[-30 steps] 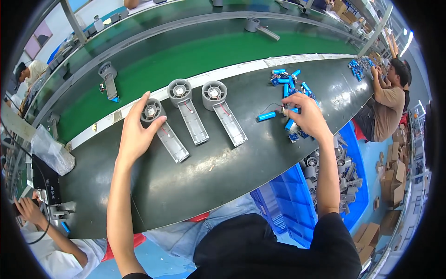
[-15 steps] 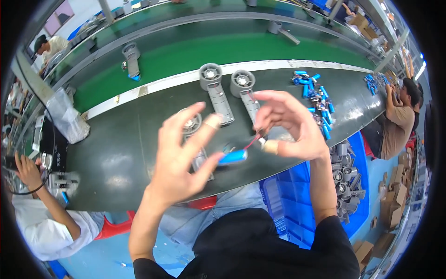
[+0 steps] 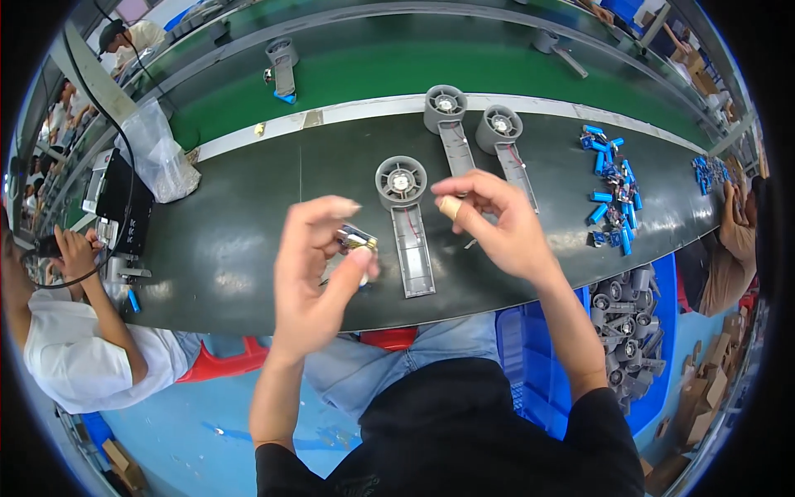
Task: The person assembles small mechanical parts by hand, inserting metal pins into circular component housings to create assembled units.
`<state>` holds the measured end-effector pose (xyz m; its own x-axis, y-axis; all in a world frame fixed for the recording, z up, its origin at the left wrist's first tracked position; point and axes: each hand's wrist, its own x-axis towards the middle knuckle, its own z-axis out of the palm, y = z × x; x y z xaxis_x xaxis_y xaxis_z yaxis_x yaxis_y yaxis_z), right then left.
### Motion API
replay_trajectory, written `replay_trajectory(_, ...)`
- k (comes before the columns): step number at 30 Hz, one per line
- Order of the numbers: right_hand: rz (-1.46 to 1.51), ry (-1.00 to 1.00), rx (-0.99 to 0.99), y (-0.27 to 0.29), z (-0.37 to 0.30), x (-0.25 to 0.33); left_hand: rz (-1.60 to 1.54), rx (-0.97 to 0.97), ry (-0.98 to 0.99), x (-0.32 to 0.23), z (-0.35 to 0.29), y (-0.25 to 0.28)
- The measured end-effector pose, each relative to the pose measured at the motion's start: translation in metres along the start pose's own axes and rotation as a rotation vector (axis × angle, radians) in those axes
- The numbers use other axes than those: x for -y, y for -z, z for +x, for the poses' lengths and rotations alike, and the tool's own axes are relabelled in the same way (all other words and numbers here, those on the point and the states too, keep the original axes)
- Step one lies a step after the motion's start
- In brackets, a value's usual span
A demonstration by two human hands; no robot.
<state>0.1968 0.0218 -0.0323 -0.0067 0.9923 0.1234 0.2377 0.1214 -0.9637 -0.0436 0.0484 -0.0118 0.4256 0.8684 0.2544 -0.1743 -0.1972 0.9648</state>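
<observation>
My left hand (image 3: 319,277) is closed around a small circuit board (image 3: 358,238) with shiny metal parts. A bit of blue and white shows below the thumb; most of that piece is hidden by the fingers. Just right of it lies a grey fan housing (image 3: 401,180) with a long open handle tray, red wires inside, pointing toward me. My right hand (image 3: 501,228) hovers right of this housing, fingers bent and apart, a beige cover on its thumb; I see nothing held. Beyond it lie a second housing (image 3: 445,108) and a third housing (image 3: 500,126).
Blue batteries with boards (image 3: 613,182) lie piled at the right of the dark table. A blue bin (image 3: 667,331) of grey housings stands right of my legs. A plastic bag (image 3: 161,153) and a black box (image 3: 124,199) are at left. Co-workers sit on both sides.
The blue battery with its board and red wire has gone from between my hands into my left hand. My right hand has let go. The view has shifted, uncovering the nearest housing.
</observation>
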Motion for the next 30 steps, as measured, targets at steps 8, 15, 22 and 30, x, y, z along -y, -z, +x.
replay_trajectory(8,-0.029,-0.021,-0.017,-0.019,-0.016,-0.020,0.883,0.060,-0.337,0.039,0.006,-0.024)
replay_trajectory(15,-0.079,0.100,-0.053,-0.034,-0.010,-0.018,0.598,-0.035,-0.074,0.050,0.013,-0.022)
replay_trajectory(22,0.078,0.030,-0.028,-0.043,-0.002,-0.038,0.396,-0.005,0.124,0.056,0.010,-0.009)
replay_trajectory(30,0.261,-0.078,0.004,-0.048,-0.003,-0.044,0.322,-0.122,0.025,0.065,-0.004,-0.015)
